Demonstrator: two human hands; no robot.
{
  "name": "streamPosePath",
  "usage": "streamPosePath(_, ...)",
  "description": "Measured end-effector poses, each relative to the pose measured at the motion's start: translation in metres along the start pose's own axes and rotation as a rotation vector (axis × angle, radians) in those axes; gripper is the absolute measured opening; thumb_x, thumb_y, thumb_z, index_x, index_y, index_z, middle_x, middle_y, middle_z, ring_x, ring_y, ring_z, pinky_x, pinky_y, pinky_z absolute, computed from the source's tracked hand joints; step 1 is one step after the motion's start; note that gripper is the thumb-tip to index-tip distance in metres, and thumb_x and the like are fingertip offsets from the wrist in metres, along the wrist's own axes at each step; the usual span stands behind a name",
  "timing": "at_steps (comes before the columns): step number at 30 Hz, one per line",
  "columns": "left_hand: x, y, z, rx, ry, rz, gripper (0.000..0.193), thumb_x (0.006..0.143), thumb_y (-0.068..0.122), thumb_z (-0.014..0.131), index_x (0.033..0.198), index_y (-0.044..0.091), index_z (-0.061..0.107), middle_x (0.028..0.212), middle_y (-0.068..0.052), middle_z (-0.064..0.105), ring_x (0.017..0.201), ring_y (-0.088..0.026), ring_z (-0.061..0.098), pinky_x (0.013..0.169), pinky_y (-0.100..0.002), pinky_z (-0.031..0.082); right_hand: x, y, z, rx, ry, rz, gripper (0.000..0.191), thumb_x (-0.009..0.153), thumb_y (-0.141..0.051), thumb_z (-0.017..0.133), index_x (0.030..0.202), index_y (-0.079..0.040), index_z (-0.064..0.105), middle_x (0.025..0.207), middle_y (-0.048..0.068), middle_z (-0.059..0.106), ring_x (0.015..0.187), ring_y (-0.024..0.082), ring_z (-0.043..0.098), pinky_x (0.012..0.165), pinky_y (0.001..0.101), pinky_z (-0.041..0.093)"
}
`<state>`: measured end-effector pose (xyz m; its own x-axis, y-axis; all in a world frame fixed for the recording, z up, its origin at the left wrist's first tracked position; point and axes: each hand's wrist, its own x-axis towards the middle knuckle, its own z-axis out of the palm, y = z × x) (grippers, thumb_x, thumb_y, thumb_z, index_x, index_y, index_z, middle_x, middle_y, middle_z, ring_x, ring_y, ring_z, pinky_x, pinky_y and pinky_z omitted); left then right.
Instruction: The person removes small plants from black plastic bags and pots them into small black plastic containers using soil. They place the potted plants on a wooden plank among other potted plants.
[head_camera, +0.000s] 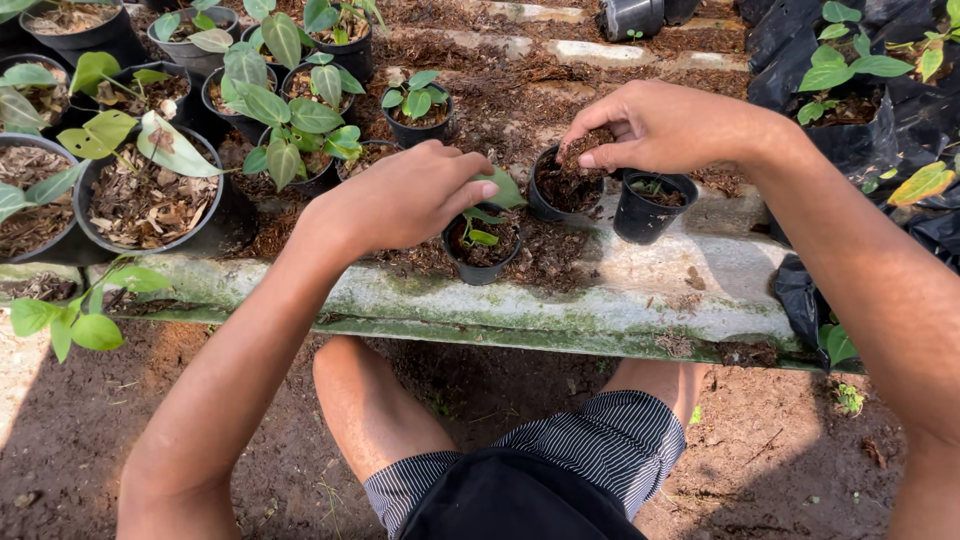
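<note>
Pinching soil (590, 145) over small pot (563, 188)

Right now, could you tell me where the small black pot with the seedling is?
The small black pot sits at centre on the mossy concrete ledge, under the left hand, left of the soil-filled pot.

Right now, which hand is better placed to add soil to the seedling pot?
Probably right. The right hand pinches soil above the soil-filled pot; the left hand is busy steadying the seedling in its pot.
</note>
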<state>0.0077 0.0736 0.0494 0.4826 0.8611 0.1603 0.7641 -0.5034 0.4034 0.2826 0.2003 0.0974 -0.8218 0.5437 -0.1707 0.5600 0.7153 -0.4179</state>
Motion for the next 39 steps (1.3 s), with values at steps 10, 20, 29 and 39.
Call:
streamPosePath(10, 0.039, -0.015, 0.015, 0.291, -0.230, -0.219, 0.037, 0.104, 0.031, 0.050, 0.128, 0.005, 0.061, 0.095, -0.018, 0.074, 0.104, -0.037, 0.063, 0.096, -0.051, 0.049, -0.003, -0.008, -0.008, -0.121, -0.028, 0.127, 0.042, 0.093, -0.028, 0.066, 0.135, -0.020, 0.068, 0.113, 0.008, 0.078, 0.094, 0.020, 0.077, 0.087, 0.0415, 0.060)
streamPosePath(20, 0.023, -0.007, 0.012, 0.037, 0.232, -0.032, 0.013, 0.087, 0.008, 0.065, 0.098, 0.000, 0.069, 0.094, -0.019, 0.071, 0.093, -0.040, 0.068, 0.082, -0.050, 0.053, -0.004, -0.003, -0.013, 0.012, -0.026, 0.036, 0.041, 0.094, -0.025, 0.065, 0.133, -0.015, 0.067, 0.108, 0.008, 0.079, 0.097, 0.016, 0.076, 0.085, 0.0350, 0.061)
streamPosePath(29, -0.015, 0.032, 0.009, -0.142, 0.440, 0.060, 0.017, 0.091, 0.006, 0.064, 0.107, -0.002, 0.063, 0.090, -0.015, 0.061, 0.084, -0.032, 0.066, 0.074, -0.045, 0.051, 0.011, 0.005, -0.020, -0.048, -0.039, -0.013, 0.044, 0.092, -0.031, 0.068, 0.133, -0.016, 0.068, 0.105, 0.007, 0.080, 0.090, 0.016, 0.073, 0.079, 0.0372, 0.059)
streamPosePath(39, -0.019, 0.011, 0.006, -0.290, 0.316, -0.067, 0.036, 0.104, 0.027, 0.062, 0.123, -0.002, 0.064, 0.107, -0.016, 0.067, 0.095, -0.029, 0.067, 0.084, -0.041, 0.053, 0.026, 0.014, -0.015, -0.069, -0.016, -0.016, 0.048, 0.091, -0.036, 0.068, 0.135, -0.019, 0.068, 0.107, 0.008, 0.080, 0.095, 0.020, 0.076, 0.085, 0.0411, 0.060)
